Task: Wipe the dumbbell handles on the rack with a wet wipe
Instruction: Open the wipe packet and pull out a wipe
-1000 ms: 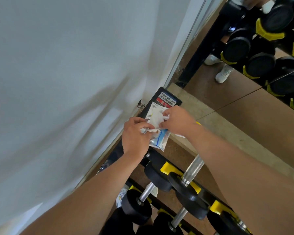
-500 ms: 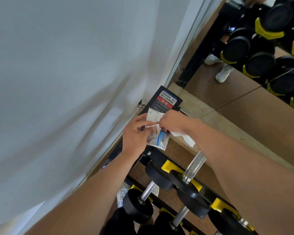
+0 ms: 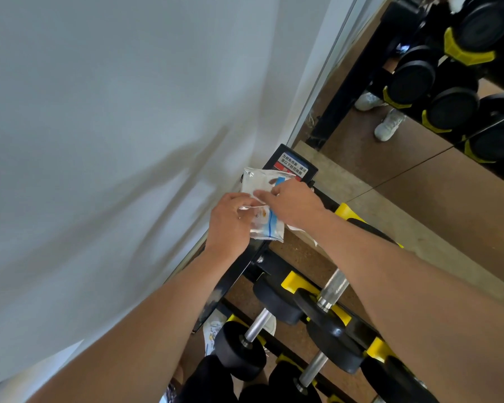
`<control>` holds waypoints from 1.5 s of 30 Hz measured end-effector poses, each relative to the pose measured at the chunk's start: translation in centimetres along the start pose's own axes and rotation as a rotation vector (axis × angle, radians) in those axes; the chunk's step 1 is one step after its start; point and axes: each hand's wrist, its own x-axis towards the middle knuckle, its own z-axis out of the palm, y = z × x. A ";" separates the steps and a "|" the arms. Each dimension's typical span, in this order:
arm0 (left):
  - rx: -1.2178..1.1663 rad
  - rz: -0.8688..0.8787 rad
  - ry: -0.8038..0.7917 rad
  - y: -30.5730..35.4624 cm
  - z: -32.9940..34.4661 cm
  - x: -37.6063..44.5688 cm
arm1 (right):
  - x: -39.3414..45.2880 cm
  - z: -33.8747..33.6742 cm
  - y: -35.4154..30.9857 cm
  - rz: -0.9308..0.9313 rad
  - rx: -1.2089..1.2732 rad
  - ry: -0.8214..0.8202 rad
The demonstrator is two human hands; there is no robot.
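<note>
The fingers of the left hand [image 3: 230, 225] are curled around the left edge of the wet wipe packet [image 3: 266, 226], gripping it at the centre of the frame. The fingers of the right hand [image 3: 293, 203] are bent down onto the top of the same packet, thumb and forefinger pinching at its opening; a white wet wipe [image 3: 303, 232] trails out beneath the right palm toward lower right, and whether the fingers have hold of the wipe itself or only the packet flap cannot be told. The packet is a clear and white sachet with a blue stripe, its upper flap [image 3: 258, 181] raised and lying against the black end post [image 3: 296, 168] of the rack, which carries a red and white warning label. Both forearms extend from the lower edge of the frame up to the packet. Below the hands, in the lower centre and lower right, the dumbbell rack [image 3: 296, 282] holds black dumbbells in yellow cradles; their chrome dumbbell handles [image 3: 333, 287] are bare and well apart from the wipe. A white wall [image 3: 114, 126] fills the left half of the frame. At upper right, a mirror [image 3: 419, 170] reflects the rack, more dumbbells and a pair of white shoes [image 3: 389, 125] on a brown floor.
</note>
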 end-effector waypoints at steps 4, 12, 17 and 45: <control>0.071 0.027 -0.021 0.2 -0.1 -0.6 | 0.0 0.1 0.5 -0.030 -0.025 0.209; 0.081 -0.020 0.208 0.3 -0.1 -1.7 | 0.5 -1.6 2.1 -0.466 -0.526 0.090; -0.015 -0.057 0.237 -0.1 0.2 -1.4 | -0.5 -0.7 1.8 -0.519 -0.462 0.116; -0.305 -0.090 0.077 -0.9 -0.2 -2.3 | -0.6 1.3 1.2 -0.269 -0.197 -0.066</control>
